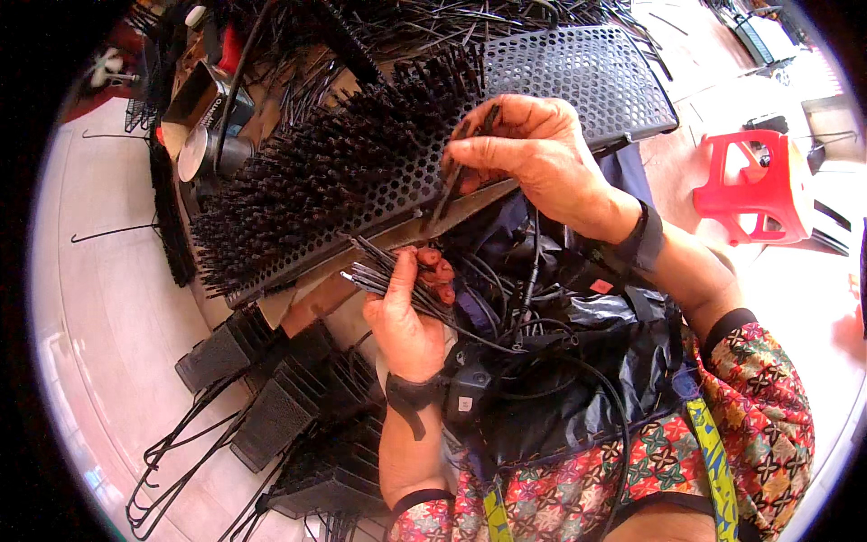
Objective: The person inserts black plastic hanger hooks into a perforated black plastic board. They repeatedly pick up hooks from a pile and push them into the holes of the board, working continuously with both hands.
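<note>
A single head-worn fisheye camera looks steeply down, close over the person's lap, a perforated black panel (pixel 506 108) and pale floor (pixel 99 298) filling its frame.

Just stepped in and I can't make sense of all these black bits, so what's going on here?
A person sits with a perforated black panel tilted across the lap. The right hand pinches a thin black stick at the panel's holes, beside rows of sticks already standing in it. The left hand holds a bundle of sticks just below. Black wire hangers lie on the floor.
</note>
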The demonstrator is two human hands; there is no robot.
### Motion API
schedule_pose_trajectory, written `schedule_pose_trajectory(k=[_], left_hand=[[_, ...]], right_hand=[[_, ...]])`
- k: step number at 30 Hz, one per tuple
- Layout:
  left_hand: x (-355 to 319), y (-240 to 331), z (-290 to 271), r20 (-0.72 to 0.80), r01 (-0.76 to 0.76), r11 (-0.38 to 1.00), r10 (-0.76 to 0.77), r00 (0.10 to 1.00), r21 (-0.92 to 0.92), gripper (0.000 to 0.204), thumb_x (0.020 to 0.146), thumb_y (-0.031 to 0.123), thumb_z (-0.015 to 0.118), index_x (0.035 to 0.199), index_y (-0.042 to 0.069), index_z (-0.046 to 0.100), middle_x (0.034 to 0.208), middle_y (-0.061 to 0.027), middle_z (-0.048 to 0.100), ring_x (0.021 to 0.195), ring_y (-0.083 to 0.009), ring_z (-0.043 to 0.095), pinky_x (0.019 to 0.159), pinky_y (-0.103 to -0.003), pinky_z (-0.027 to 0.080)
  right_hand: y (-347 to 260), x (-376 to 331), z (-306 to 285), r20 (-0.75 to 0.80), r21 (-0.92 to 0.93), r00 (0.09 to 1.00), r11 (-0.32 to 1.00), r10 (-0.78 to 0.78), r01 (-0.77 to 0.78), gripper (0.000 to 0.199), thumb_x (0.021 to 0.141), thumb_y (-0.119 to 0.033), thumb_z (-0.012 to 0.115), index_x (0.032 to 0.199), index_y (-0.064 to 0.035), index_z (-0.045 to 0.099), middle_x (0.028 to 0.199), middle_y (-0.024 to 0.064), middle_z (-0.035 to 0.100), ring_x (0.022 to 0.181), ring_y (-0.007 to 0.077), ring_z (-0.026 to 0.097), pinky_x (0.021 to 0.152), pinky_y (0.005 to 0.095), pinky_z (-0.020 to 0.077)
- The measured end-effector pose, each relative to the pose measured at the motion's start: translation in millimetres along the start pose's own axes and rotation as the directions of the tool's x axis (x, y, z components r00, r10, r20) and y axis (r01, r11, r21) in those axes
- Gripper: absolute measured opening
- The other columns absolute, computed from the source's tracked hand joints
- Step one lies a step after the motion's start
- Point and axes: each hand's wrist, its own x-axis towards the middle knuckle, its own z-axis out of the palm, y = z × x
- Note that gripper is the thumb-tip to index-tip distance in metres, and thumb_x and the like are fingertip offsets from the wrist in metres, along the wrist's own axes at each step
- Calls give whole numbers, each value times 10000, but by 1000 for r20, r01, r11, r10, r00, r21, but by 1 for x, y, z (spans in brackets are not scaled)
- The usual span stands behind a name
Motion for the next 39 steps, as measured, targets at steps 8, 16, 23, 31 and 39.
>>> schedule_pose_trajectory(k=[8,16,23,31,39], left_hand=[[-2,-1,4,-7,-38,995,37,999,-91,178,855,98,543,1018,26,532,759,-83,585,634,-187,577,488,-267,447],[-3,-1,4,-12,-70,993,69,998,-97,166,848,90,547,999,22,533,741,-87,581,600,-185,568,462,-268,436],[-4,-1,4,0,-98,992,98,995,-85,155,849,97,551,982,20,534,743,-91,583,603,-181,563,460,-264,427],[-3,-2,2,79,-88,989,98,992,-118,164,856,98,545,994,12,520,751,-98,588,618,-179,566,483,-266,434],[-4,-3,2,90,-82,988,94,991,-133,148,852,96,551,981,25,537,747,-101,596,614,-171,570,491,-265,440]], right_hand=[[21,16,21,2,-197,901,883,-435,426,128,723,-66,694,824,-17,630,657,-6,604,618,11,511,541,180,426],[30,16,22,106,-378,856,776,-506,505,134,720,-74,688,830,-32,626,633,34,601,597,28,531,518,204,429],[24,20,25,344,-487,747,572,-569,660,97,721,-42,646,806,-23,605,680,105,607,632,222,612,556,281,478],[16,37,50,569,-535,650,373,-503,758,127,675,-70,609,642,-8,504,586,196,526,602,393,541,512,434,433],[11,41,57,507,-620,688,335,-520,710,127,641,-90,623,700,0,555,583,192,541,621,387,561,532,430,457]])
